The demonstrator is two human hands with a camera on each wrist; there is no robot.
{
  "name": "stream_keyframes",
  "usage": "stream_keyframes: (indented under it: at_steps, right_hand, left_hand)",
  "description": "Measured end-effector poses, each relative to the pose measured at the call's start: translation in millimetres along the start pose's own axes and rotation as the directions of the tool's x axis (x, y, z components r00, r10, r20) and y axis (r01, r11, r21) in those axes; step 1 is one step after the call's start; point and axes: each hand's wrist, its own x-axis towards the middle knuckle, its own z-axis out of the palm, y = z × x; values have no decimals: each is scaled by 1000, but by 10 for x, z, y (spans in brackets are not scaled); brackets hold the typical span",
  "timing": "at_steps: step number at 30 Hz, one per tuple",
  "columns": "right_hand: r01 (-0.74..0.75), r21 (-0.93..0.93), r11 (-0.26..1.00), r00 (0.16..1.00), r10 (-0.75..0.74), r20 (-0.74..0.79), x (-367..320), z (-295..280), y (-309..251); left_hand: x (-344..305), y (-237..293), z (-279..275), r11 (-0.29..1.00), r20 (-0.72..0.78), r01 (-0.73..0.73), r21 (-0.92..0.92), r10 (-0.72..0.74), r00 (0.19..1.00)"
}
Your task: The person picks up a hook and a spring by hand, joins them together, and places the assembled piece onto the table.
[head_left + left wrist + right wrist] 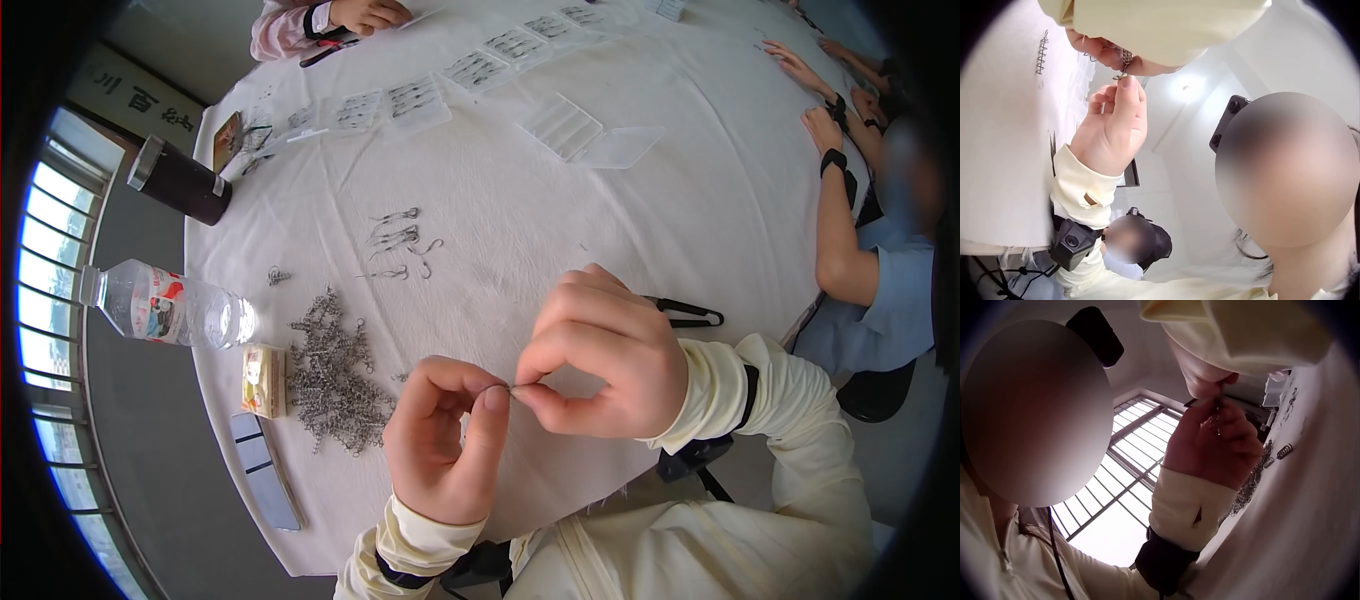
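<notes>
My left hand (445, 440) and right hand (610, 365) meet fingertip to fingertip above the front of the white-covered table. A small coil spring (1127, 56) of wire shows between the left fingers in the left wrist view. It also appears among those fingers in the right wrist view, as a dim spring (1215, 424). At its end, the right thumb and forefinger pinch a thin bit of wire (1120, 77); I cannot tell whether it is part of the spring. Beside the left hand lies a heaped pile of coil springs (335, 380).
Hooks with thin lines (398, 238) lie past the pile. Clear boxes (415, 105) stretch along the far side; one open box (570, 130) sits nearer. A bottle (165, 305), a dark tumbler (180, 180), a phone (265, 470) and black-handled snips (690, 312) stand around. Other people sit opposite and right.
</notes>
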Motion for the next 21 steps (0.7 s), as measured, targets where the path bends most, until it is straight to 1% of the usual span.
stream_keyframes:
  at_steps: [1, 2, 3, 4, 5, 6, 8, 11, 12, 13, 14, 15, 17, 21]
  right_hand:
    - [46, -66, 997, 998, -48, -30, 2, 10, 3]
    - [89, -133, 987, 994, -97, -56, 1, 17, 8]
    - [89, -133, 987, 994, -97, -57, -6, 23, 13]
    - [122, -180, 976, 988, -137, -73, -18, 32, 17]
    - [154, -226, 962, 980, -177, -86, -28, 40, 21]
    - [153, -227, 962, 980, -176, -88, -29, 52, 26]
    - [230, -354, 907, 947, -293, -135, -26, 71, 31]
    - [264, -385, 884, 936, -331, -118, -42, 48, 0]
    - [264, -386, 884, 936, -331, -118, -51, 25, -6]
    - [282, -385, 879, 938, -337, -82, -66, -7, -13]
    - [300, -384, 873, 939, -342, -45, -75, -25, -16]
    - [300, -385, 873, 939, -342, -46, -70, -13, -22]
    - [282, -410, 867, 926, -357, -119, -54, 22, -37]
    - [297, -419, 858, 917, -379, -126, -64, 12, -43]
  left_hand:
    - [3, -8, 1, 998, -5, -40, 58, 41, 999]
    - [4, -19, -3, 997, -5, -40, 59, 41, 999]
    - [3, -31, -10, 994, -2, -64, 85, 65, 998]
    - [1, -36, -13, 990, 2, -88, 111, 89, 996]
    - [-3, -31, -8, 990, 3, -88, 111, 88, 996]
    - [-6, -20, 0, 992, -3, -72, 108, 73, 997]
    - [-14, -8, 11, 993, -7, -57, 104, 58, 998]
    - [-34, -10, 15, 997, -19, -19, 70, 21, 1000]
    - [-38, -17, 13, 995, -16, -49, 88, 51, 999]
    - [-41, -19, 13, 991, -12, -80, 106, 82, 997]
    - [-45, -17, 19, 991, -11, -80, 106, 82, 997]
    - [-49, -13, 30, 989, -13, -92, 113, 94, 995]
    - [-52, -10, 38, 987, -14, -105, 119, 107, 994]
    - [-50, -4, 38, 984, 1, -127, 122, 128, 992]
